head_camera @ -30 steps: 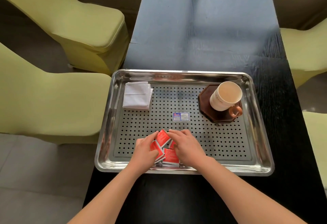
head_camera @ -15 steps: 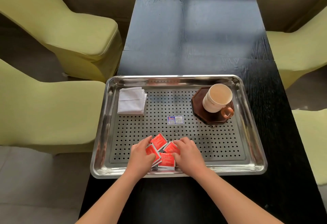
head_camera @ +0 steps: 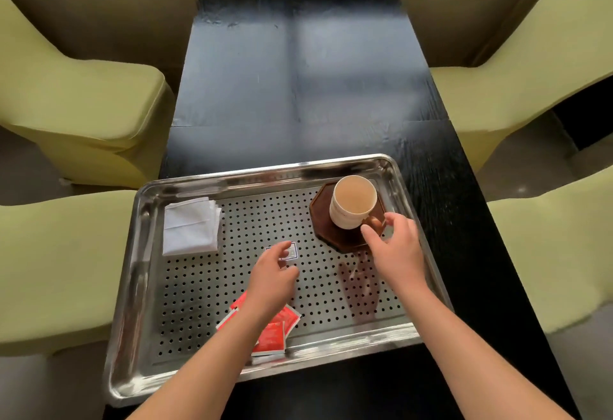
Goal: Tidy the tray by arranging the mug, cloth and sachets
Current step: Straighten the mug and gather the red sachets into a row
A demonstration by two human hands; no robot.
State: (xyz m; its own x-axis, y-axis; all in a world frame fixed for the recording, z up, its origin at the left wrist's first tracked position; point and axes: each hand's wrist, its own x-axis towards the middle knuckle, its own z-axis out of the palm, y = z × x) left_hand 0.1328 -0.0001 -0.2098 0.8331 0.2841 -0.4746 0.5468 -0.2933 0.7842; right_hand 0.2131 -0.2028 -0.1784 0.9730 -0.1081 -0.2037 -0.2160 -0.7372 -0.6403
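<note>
A perforated steel tray [head_camera: 139, 287] lies on the black table. A cream mug [head_camera: 352, 202] with a brown handle stands on a dark octagonal coaster [head_camera: 335, 240] at the tray's far right. My right hand [head_camera: 396, 247] hovers at the mug's handle, fingers spread, holding nothing. A folded white cloth [head_camera: 190, 225] lies at the far left. Several red sachets [head_camera: 275, 333] sit piled at the near edge, partly under my left forearm. My left hand [head_camera: 272, 282] hangs open above the tray's middle.
A small label sticker [head_camera: 291, 251] is stuck on the tray's middle. The black table [head_camera: 292, 94] stretches away beyond the tray. Yellow-green upholstered chairs [head_camera: 76, 104] flank both long sides of the table.
Both hands have left the sachet pile. The right hand has moved up to the mug's handle and the left hand to the tray's middle. The camera view has shifted.
</note>
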